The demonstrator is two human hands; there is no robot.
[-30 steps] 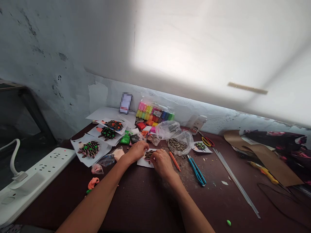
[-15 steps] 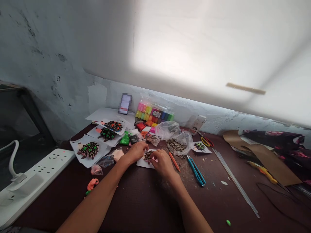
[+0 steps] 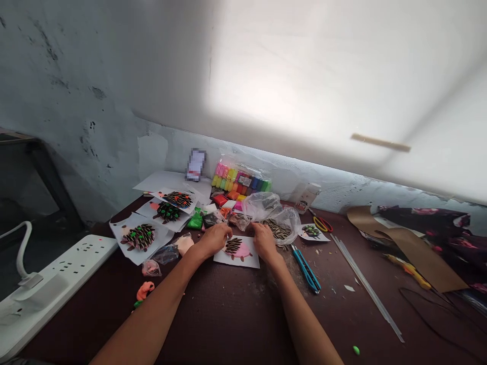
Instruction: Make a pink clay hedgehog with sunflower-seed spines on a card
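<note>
A white card (image 3: pixel 250 260) lies on the dark table, bearing a pink clay hedgehog shape (image 3: pixel 243 249) with dark striped seeds stuck on its left part. My left hand (image 3: pixel 216 239) rests at the card's upper left, its fingers pressed together; whatever they hold is too small to make out. At the card's upper right is my right hand (image 3: pixel 263 241), fingers bent beside the plastic bag of seeds (image 3: pixel 279 228). Its fingertips are partly hidden, so their grip cannot be told.
Finished hedgehog cards (image 3: pixel 129 223) lie at the left near a power strip (image 3: pixel 57 284). Clay packs (image 3: pixel 243 180) stand at the back. Right of my right hand are a blue cutter (image 3: pixel 306 268), scissors (image 3: pixel 322 224) and clear sticks (image 3: pixel 367 286).
My right hand has moved up and right, off the card towards the bag of seeds, uncovering the pink shape. It now hides the orange pen. My left hand has hardly moved.
</note>
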